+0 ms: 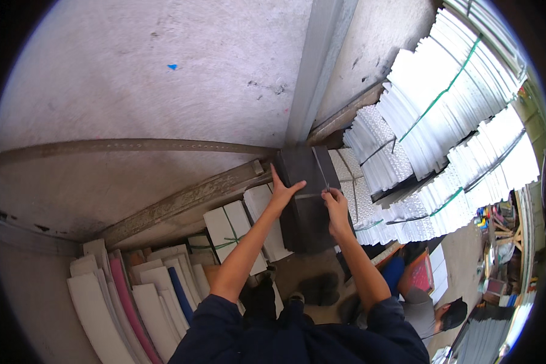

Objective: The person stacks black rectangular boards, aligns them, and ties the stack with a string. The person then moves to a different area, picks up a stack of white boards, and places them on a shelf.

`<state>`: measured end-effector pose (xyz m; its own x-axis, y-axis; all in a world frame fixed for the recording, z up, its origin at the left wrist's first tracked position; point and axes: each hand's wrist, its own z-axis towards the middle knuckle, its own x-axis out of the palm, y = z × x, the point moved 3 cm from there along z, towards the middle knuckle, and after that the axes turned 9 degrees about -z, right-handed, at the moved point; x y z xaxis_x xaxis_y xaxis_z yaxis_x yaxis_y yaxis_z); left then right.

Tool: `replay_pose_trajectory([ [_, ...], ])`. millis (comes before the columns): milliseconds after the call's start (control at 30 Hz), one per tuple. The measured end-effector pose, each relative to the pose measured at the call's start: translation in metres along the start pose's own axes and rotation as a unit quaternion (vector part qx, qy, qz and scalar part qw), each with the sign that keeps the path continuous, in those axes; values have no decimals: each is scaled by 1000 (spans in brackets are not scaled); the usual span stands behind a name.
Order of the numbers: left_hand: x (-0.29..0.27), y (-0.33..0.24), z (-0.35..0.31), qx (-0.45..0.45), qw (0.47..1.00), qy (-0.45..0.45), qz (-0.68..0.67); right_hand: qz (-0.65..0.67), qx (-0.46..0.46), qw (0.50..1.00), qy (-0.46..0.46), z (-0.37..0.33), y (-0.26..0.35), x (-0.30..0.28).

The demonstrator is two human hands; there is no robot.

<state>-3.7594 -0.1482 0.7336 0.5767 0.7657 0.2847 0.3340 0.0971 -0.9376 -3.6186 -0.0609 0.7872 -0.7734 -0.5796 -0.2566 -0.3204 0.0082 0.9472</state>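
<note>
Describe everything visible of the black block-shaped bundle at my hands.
The black bundle is long, block-shaped and smooth-looking; its material is unclear. Thin grey strapping runs lengthwise and crosswise over it. It lies between white bundles, near the wall. The spread left hand rests on its left part; the right hand pinches the strapping.

A plain, dark navy shirt (279, 347) fills the bottom centre of the frame, its left sleeve (207, 324) and right sleeve (387, 318) ending near the elbows. The left hand (281, 193) and right hand (337, 211) are bare.
</note>
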Motion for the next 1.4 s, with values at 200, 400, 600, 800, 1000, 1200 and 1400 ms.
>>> replay_pose_trajectory([
  [200,33,19,21,-70,995,17,64,-98,5,993,-72,61,-16,-18],
  [400,44,33,31,-56,991,-44,111,-309,-59,945,-92,61,-7,-12],
  [600,47,41,28,-41,990,-59,120,-513,-152,824,-187,56,-9,2],
  [800,43,20,18,31,980,-54,187,-516,-168,828,-144,22,9,-8],
  [1000,103,-42,-74,198,956,78,204,-333,-179,917,-128,-59,15,-87],
  [1200,199,-5,-234,144,951,273,16,-268,-174,921,-225,-238,14,-204],
  [1400,287,115,-464,8,834,552,-14,-192,-4,880,-435,-473,-108,-298],
])
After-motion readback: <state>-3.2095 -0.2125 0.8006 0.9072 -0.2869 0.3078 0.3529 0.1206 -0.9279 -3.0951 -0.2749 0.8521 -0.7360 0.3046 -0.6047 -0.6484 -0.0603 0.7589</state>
